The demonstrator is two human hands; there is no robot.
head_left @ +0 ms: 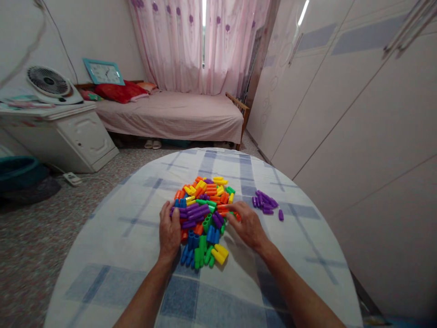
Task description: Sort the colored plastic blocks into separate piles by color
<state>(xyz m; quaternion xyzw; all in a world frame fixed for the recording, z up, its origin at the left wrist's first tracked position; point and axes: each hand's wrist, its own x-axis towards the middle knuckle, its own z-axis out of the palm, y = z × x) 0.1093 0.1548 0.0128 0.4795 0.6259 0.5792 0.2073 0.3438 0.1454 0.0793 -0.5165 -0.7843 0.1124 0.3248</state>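
A heap of colourful plastic toy pieces [212, 202], tube-like and joined in pairs, lies on the round table [218, 296]. My left hand [170, 234] is at the heap's left side, its thumb and fingers closed around several purple pieces [193, 213]. On the heap's right side, my right hand [248, 225] reaches in with thumb and index finger apart, the fingertips by some orange pieces [222, 208]. Close to it in the heap is another purple pair [217, 219]. Apart from the heap, to the right, lies a small group of purple pieces [264, 200].
A checked cloth covers the table. Behind it stands a bed [177, 111] with a pink cover. At left are a white cabinet [85, 136] with a fan [49, 82] on it and a dark bin [20, 175]. White wardrobes [341, 114] line the right side.
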